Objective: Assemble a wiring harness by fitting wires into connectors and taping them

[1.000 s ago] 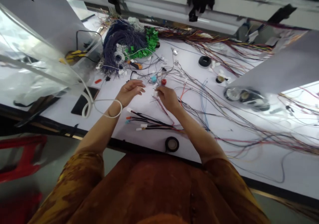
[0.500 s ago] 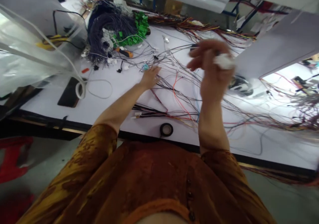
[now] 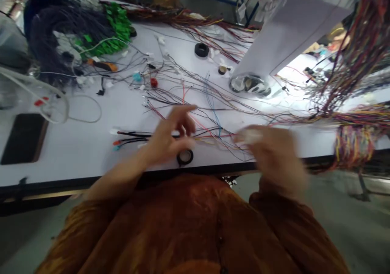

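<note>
My left hand [image 3: 174, 133] is over the near part of the bench, its fingers loosely bent and the thumb apart, with nothing visible in them. Beneath it lies a bundle of black wires [image 3: 134, 135] with small connectors at the left end. A roll of black tape [image 3: 185, 157] lies just below the thumb. To the right, my right hand [image 3: 271, 150] is smeared by motion above thin wires [image 3: 219, 131]. A small white piece [image 3: 251, 135] shows at its closed fingertips; its kind is too blurred to tell.
A heap of dark wires with green connectors [image 3: 117, 30] lies back left, near an orange-handled tool [image 3: 105, 65]. A black phone [image 3: 24, 138] is at left. A pale post [image 3: 258, 42] rises at back right. Bundled wires [image 3: 355, 146] hang over the right edge.
The view has swung right. My left hand has drawn back from the wires mid-bench toward the near edge. My right hand has come down from its raised position, the white piece still with it.
</note>
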Tool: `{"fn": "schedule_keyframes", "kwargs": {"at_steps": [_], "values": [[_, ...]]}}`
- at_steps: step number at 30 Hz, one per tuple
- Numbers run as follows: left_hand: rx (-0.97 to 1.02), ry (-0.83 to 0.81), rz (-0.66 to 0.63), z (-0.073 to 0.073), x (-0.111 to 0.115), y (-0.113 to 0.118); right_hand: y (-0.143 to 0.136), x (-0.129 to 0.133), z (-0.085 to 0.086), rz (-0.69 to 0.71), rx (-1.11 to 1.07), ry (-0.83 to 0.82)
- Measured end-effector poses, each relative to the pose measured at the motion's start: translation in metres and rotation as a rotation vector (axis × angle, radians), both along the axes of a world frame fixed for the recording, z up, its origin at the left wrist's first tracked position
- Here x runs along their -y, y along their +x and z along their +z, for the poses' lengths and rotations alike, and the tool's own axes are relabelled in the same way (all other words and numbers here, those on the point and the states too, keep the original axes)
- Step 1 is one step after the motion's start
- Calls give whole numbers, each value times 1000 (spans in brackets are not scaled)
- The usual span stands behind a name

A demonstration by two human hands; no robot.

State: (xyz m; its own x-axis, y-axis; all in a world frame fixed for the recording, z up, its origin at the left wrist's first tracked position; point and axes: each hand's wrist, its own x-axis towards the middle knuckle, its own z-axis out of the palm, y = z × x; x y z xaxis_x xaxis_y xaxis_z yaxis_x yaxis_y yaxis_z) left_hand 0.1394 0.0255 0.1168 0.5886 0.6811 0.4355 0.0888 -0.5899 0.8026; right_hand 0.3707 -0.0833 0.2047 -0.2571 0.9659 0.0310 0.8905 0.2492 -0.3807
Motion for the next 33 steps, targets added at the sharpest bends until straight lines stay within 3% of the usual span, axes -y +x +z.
{"fn": "schedule_keyframes", "kwargs": {"at_steps": [1,3,5,8,11,15,17,19,22,24,26,29,33], "values": [[37,45,-87,8,27,5,-12,2,-1,62,25,-66],[36,119,-11,16,65,9,-32,3,-7,184,46,-201],[20,3,79,15,81,3,-39,3,-15,254,18,-266],[183,-515,158,8,78,-22,-14,7,-22,322,-200,-169],[385,-921,242,-2,63,-57,33,13,-19,183,-264,62],[396,-1014,450,-20,50,-98,82,23,-13,-63,-70,311],[382,-1039,537,-31,49,-109,94,32,-19,-79,-86,246],[369,-1078,569,-43,52,-113,101,44,-36,-64,-168,-5],[281,-1044,640,-59,61,-114,103,65,-75,-24,-228,-542],[95,-964,683,-66,69,-115,100,76,-98,-36,-196,-731],[-118,-847,627,-68,75,-118,93,77,-113,-80,-227,-684],[-326,-612,466,-62,77,-116,78,59,-126,-203,-312,-374],[-347,-429,324,-55,65,-87,50,17,-152,-391,-171,-181]]}}
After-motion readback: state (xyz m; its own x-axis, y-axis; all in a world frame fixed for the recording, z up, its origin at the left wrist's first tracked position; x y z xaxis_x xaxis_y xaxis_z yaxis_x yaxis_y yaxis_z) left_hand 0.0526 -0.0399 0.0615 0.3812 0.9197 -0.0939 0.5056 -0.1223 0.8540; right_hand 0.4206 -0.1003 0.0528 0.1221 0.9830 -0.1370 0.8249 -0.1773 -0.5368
